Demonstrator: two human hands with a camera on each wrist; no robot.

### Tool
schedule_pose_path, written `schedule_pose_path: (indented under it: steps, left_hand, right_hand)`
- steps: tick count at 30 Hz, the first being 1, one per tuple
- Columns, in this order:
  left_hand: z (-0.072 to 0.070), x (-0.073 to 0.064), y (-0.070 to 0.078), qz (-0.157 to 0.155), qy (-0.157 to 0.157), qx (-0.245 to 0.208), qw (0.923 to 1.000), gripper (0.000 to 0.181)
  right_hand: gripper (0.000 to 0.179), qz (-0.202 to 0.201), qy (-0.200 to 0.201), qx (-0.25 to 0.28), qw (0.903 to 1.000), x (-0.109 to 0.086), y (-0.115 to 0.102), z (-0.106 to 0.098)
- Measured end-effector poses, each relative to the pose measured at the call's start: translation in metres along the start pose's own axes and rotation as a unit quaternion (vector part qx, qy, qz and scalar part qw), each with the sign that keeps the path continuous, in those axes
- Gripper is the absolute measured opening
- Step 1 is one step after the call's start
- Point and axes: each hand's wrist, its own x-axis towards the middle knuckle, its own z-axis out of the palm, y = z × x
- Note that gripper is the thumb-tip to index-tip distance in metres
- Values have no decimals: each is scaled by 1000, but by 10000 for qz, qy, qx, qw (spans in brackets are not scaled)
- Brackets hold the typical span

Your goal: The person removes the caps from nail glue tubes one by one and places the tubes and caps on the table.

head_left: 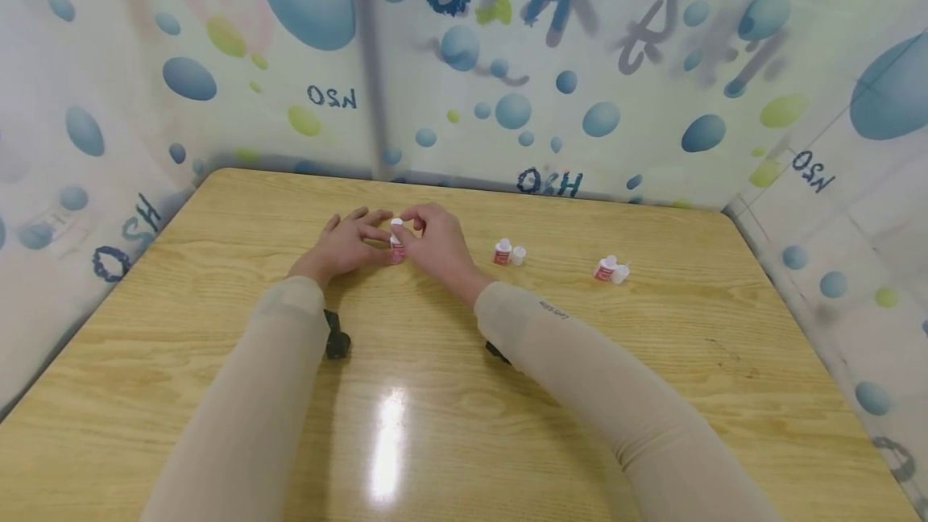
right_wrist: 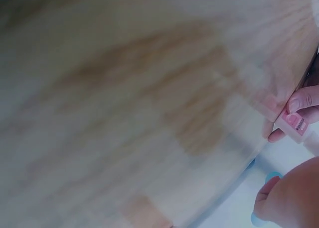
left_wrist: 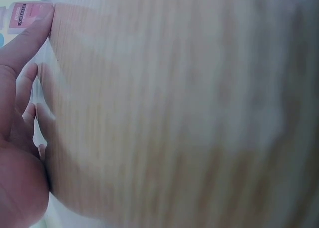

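The person's left hand lies low over the table, thumb and a finger pinching a small pink-and-white bottle near its bottom, the other fingers spread. That bottle stands upright on the wood, between the two hands. The right hand comes in at its top, thumb and forefinger pinching the white cap. Over to the person's right I see a second bottle and a third bottle, each with a loose cap just beside it.
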Motion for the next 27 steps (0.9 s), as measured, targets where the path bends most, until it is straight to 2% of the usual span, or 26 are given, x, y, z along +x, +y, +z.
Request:
schedule_pose_path:
  steps: [6,13,23,27]
  left_hand:
    - [0,0,0,25,-11,23,10000,57]
    - [0,1,-3,-12,-26,-38,10000,55]
    - [2,4,-6,14,-23,49,10000,56]
    - [2,4,-6,2,-6,22,10000,56]
  right_hand:
    - [29,55,82,-45,9999,0,0,-1]
    - [23,-105,77,-121,9998,2,1,2]
    - [27,46,172,-169,9997,-1,-1,4]
    - [28,-68,170,-251,9995,0,0,5]
